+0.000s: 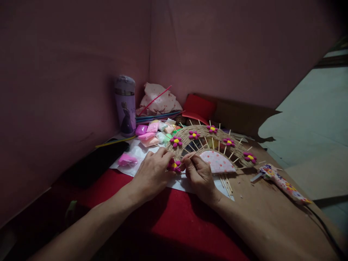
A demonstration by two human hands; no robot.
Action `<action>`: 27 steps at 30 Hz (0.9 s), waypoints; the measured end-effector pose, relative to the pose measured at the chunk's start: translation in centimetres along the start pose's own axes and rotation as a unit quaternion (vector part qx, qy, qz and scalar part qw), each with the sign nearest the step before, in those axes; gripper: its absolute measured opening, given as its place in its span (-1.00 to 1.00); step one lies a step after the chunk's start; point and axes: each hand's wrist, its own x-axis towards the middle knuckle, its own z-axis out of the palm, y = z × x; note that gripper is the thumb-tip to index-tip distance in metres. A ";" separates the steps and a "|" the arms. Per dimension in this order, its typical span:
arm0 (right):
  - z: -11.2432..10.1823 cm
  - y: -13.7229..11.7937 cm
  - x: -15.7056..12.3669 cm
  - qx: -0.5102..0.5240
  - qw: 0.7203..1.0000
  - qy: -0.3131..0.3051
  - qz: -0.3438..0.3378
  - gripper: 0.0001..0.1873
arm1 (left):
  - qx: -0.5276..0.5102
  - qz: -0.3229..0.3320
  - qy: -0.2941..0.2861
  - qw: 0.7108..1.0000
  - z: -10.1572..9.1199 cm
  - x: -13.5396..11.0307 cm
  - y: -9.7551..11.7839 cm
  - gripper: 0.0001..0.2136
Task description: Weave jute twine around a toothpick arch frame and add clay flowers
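Note:
A fan-shaped craft piece [202,135] lies before me, its arched band wrapped in brown twine, with thin wooden sticks radiating through it. Magenta flowers with yellow centres [194,135] dot the band. At its inner base is a half-round panel of white cloth with pink-red dots [217,162]. My left hand [154,172] closes its fingers on the band's left end, beside a magenta flower [174,165]. Just right of it, my right hand [199,175] pinches a thin wooden stick [193,153] between thumb and fingers. The fingertips partly hide the fan's lower left corner.
Packets of coloured clay [148,139] lie behind my left hand, near a purple tumbler [125,107]. A glue gun in flowered covering [284,184] rests at right, its cord trailing to the front. Loose sticks [226,184] lie below the fan. Pink walls rise behind.

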 end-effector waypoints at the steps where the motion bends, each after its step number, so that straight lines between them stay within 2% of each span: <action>1: 0.0 0.1 0.0 0.007 1.000 0.003 0.005 -0.79 | 0.001 0.001 0.001 1.000 0.0 0.0 0.0 -0.80; 7: 0.1 0.2 -0.1 0.016 1.000 0.010 0.013 -0.81 | 0.001 0.000 0.002 1.000 0.1 0.0 -0.1 -0.83; 20: 0.0 0.1 -0.1 -0.048 0.998 0.003 -0.039 -0.85 | 0.005 -0.008 -0.009 1.000 -0.2 0.1 0.1 -0.78; 27: -0.1 -0.1 -0.2 -0.048 0.999 0.009 -0.023 -0.83 | 0.006 -0.004 -0.003 1.000 -0.2 0.0 0.0 -0.78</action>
